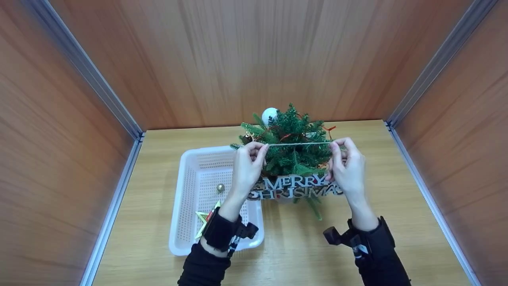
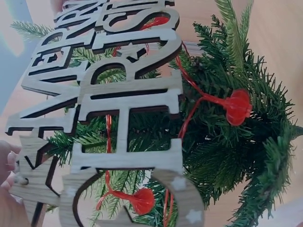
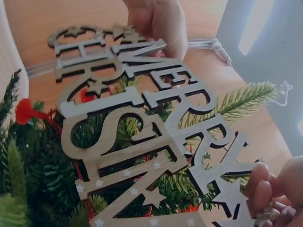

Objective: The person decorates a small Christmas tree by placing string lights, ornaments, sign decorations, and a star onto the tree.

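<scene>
Your left hand [image 1: 247, 169] and right hand [image 1: 349, 167] each pinch a thin pale string [image 1: 299, 143], fingertips closed on it, and it runs straight between them. Below the string, you have the flat wooden MERRY CHRISTMAS letter sign [image 2: 137, 100], white and wood-toned, in front of the bushy green artificial tree [image 1: 293, 159] on the light wooden desk [image 1: 293, 250]. Partly under your left arm, the white perforated plastic basket [image 1: 178, 206] holds a small round gold ball [image 1: 220, 188] and a yellow star [image 1: 203, 218].

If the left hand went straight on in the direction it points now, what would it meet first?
Probably the green tree, which lies ahead of the left hand in the head view; the depth gap is unclear.
</scene>
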Available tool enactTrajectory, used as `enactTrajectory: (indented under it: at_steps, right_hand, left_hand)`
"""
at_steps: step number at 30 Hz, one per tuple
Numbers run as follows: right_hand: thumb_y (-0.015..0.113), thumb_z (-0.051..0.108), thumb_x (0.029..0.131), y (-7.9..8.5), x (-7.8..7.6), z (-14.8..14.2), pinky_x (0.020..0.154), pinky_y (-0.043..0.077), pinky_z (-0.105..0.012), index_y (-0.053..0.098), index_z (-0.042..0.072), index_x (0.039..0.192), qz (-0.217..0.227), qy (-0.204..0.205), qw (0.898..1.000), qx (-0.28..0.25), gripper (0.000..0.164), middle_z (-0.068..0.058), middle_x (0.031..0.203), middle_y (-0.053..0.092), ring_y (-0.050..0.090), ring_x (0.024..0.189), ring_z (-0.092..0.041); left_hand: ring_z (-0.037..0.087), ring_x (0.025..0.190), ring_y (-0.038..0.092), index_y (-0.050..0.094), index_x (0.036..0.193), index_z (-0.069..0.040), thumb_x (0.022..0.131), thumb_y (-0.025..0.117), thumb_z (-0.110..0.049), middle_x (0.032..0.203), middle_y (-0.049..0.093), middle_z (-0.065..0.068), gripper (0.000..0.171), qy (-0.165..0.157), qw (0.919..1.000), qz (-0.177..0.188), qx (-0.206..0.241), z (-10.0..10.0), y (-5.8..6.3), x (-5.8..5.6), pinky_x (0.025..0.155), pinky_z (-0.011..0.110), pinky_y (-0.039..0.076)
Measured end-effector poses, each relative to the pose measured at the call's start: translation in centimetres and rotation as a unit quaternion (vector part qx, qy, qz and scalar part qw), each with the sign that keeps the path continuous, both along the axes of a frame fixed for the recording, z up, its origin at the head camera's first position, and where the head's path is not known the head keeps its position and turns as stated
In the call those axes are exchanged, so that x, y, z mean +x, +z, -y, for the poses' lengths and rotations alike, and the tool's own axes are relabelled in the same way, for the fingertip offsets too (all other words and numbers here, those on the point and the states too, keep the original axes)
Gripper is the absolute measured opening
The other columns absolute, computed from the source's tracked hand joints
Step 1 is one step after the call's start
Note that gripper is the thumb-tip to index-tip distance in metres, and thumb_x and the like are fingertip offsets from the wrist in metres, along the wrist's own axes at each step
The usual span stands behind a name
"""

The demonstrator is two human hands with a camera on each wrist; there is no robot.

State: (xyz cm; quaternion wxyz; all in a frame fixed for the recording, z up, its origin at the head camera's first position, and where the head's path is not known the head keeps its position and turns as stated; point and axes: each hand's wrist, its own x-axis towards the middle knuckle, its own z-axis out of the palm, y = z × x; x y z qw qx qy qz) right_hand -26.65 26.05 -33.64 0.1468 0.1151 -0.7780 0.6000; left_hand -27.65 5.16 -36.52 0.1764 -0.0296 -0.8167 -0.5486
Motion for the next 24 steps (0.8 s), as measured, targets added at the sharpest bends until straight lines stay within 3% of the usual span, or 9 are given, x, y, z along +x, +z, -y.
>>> enactTrajectory:
  at_steps: [5,8,12,15,19,24]
  right_hand:
    - [0.045,0.003,0.091,0.2,-0.7,0.2,0.028,0.037,-0.022,0.051,-0.011,0.091,-0.046,-0.013,0.999,0.002,0.015,-0.024,0.052,0.050,0.044,0.029,-0.013]
    - [0.047,0.003,0.090,-0.3,-1.4,0.0,0.027,0.035,-0.021,0.054,-0.011,0.089,-0.047,0.002,0.999,-0.021,0.016,-0.022,0.051,0.050,0.042,0.028,-0.014]
    - [0.049,0.005,0.090,-1.5,-2.7,-0.7,0.027,0.033,-0.020,0.055,-0.012,0.088,0.016,0.032,0.996,-0.088,0.018,-0.013,0.048,0.051,0.040,0.027,-0.013]
    - [0.048,0.008,0.091,-2.4,-3.4,-1.0,0.026,0.031,-0.019,0.054,-0.012,0.087,0.070,0.042,0.991,-0.107,0.020,-0.006,0.047,0.050,0.038,0.027,-0.010]
    - [0.044,0.005,0.092,-2.9,-3.5,-1.1,0.026,0.029,-0.018,0.052,-0.012,0.086,0.124,0.048,0.987,-0.088,0.020,-0.002,0.045,0.049,0.036,0.026,-0.009]
    - [0.041,0.003,0.091,-3.2,-3.4,-1.2,0.026,0.031,-0.018,0.053,-0.010,0.086,0.185,0.045,0.982,-0.015,0.018,0.000,0.044,0.050,0.038,0.026,-0.006]
  left_hand:
    - [0.012,0.044,0.049,0.064,0.081,0.002,0.087,0.056,-0.012,0.055,0.058,0.010,0.017,0.006,0.9999,-0.013,-0.005,-0.1,-0.1,-0.1,0.037,0.018,0.034]
    - [0.012,0.044,0.050,0.064,0.081,0.002,0.088,0.056,-0.011,0.054,0.057,0.009,0.018,0.009,0.9998,-0.016,-0.008,-0.2,-0.1,-0.1,0.036,0.018,0.034]
    - [0.011,0.044,0.050,0.065,0.082,0.002,0.088,0.055,-0.012,0.053,0.057,0.006,0.018,0.009,0.9998,-0.011,-0.010,-0.3,0.0,-0.1,0.037,0.018,0.033]
    - [0.010,0.044,0.049,0.065,0.083,0.001,0.088,0.054,-0.013,0.053,0.057,0.005,0.018,0.008,0.9999,0.002,-0.010,-0.4,0.0,-0.1,0.036,0.017,0.032]
    - [0.009,0.043,0.050,0.066,0.082,0.001,0.088,0.055,-0.013,0.053,0.057,0.003,0.019,0.015,0.9993,0.019,-0.029,-0.5,0.0,-0.1,0.035,0.017,0.030]
    - [0.008,0.040,0.049,0.067,0.078,-0.001,0.087,0.057,-0.014,0.050,0.056,0.000,0.018,0.028,0.9954,0.045,-0.080,-0.5,-0.1,-0.1,0.034,0.018,0.031]
